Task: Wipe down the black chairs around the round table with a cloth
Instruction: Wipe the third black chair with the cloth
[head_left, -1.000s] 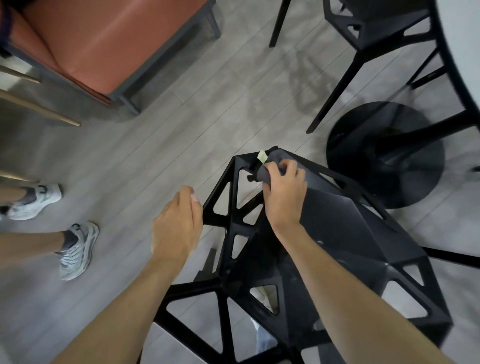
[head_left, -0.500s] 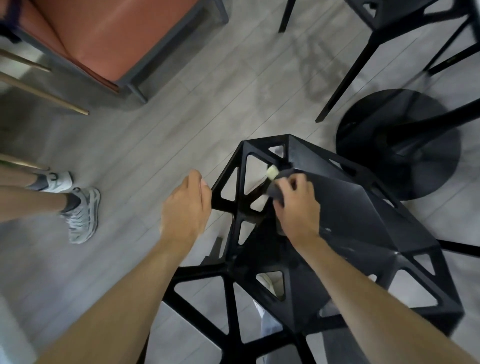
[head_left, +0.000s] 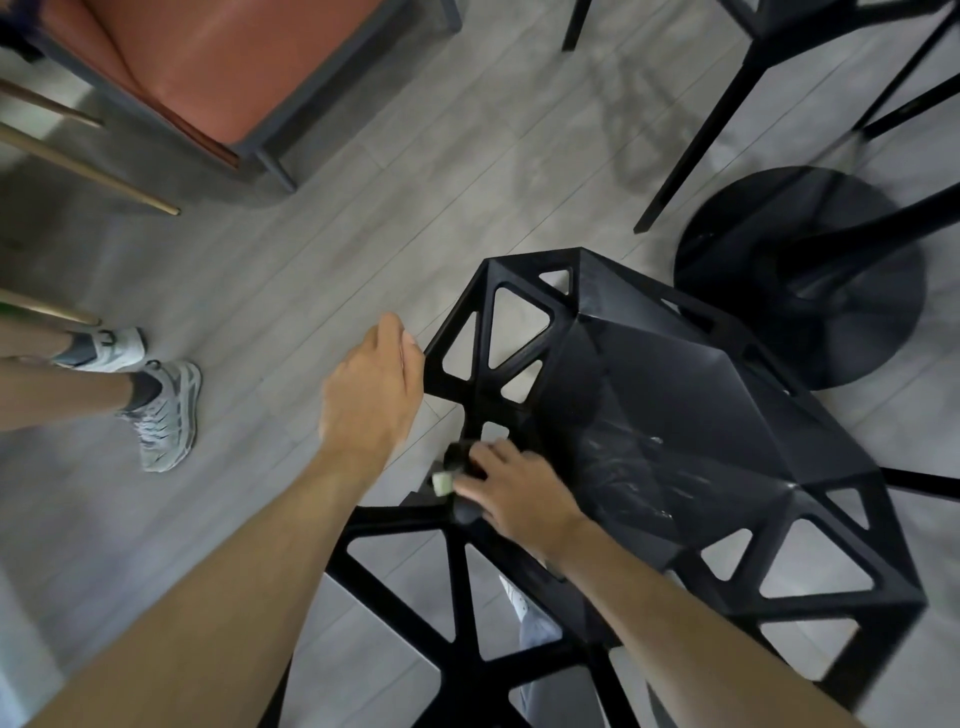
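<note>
Black plastic, faceted with triangular cut-outs: the chair (head_left: 701, 415) fills the view from the centre out to 4 o'clock. My right hand (head_left: 511, 488) grips a dark cloth (head_left: 457, 460) with a pale tag, pressing it against the frame strut at the seat's near-left edge. My left hand (head_left: 371, 395), at 9 o'clock of the seat, curls its fingers round the armrest corner. Faint wet streaks show on the seat. A second person's sneakers (head_left: 166, 410) stand on the grey floor (head_left: 322, 249) at 9 o'clock.
</note>
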